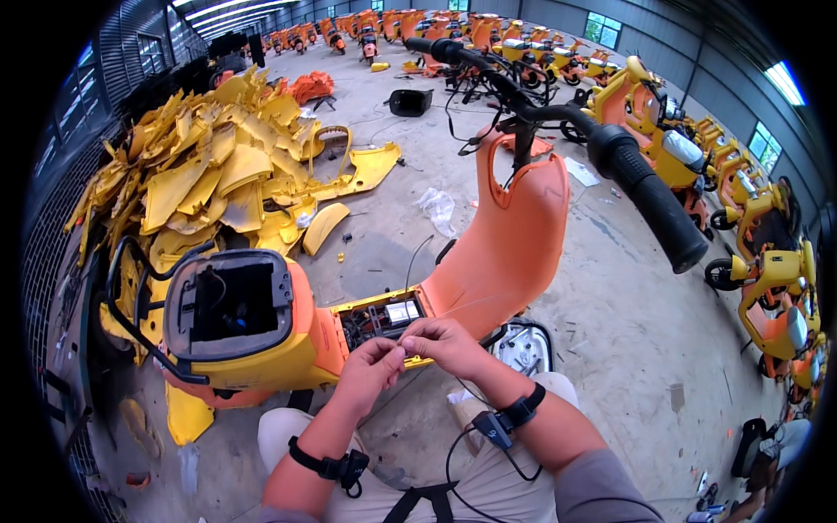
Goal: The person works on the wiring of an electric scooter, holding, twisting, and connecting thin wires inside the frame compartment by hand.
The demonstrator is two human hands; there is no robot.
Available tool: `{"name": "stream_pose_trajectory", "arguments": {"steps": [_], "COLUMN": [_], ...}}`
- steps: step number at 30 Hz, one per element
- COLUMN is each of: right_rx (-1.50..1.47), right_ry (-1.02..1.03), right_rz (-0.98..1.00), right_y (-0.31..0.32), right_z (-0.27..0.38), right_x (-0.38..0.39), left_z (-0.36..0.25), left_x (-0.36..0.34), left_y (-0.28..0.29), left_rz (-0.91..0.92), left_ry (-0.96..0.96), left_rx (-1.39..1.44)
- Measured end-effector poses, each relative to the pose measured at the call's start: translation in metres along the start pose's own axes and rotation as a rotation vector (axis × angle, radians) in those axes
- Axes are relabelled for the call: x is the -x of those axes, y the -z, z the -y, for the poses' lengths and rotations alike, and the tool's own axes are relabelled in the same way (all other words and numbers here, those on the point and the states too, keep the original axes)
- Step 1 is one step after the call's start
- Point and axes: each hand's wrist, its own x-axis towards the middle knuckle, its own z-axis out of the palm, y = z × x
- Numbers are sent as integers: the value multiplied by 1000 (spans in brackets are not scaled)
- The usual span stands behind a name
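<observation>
My left hand and my right hand meet fingertip to fingertip over the near edge of an orange and yellow scooter body. Both are closed in a pinch; whatever lies between the fingers is too small to make out. Just beyond them is the open floorboard compartment, with wires and a silver-labelled part inside. A thin dark cable rises out of it. To the right curves the orange front shield. The seat opening gapes on the left, dark inside.
Black handlebars reach over the right side. Left, yellow body panels lie heaped. A metal-lined part sits on the floor by my right forearm. Rows of scooters line the right and back. Another person's arm shows at lower right.
</observation>
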Motion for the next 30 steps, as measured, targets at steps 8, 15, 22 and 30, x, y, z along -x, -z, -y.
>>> {"name": "stream_pose_trajectory", "arguments": {"steps": [8,15,22,30], "right_rx": [-7,-98,12,878], "right_ry": [-45,-280,-226,320], "right_rz": [64,198,66,-35], "right_y": [6,14,18,5], "right_z": [-1,11,7,-8], "right_x": [2,10,-3,-9], "left_z": [0,-2,-13,-16], "left_x": [5,4,17,19], "left_y": [-4,-3,9,7], "left_rz": [41,-117,214,312], "left_ry": [40,-58,-66,-16], "left_rx": [-46,27,377,209]}}
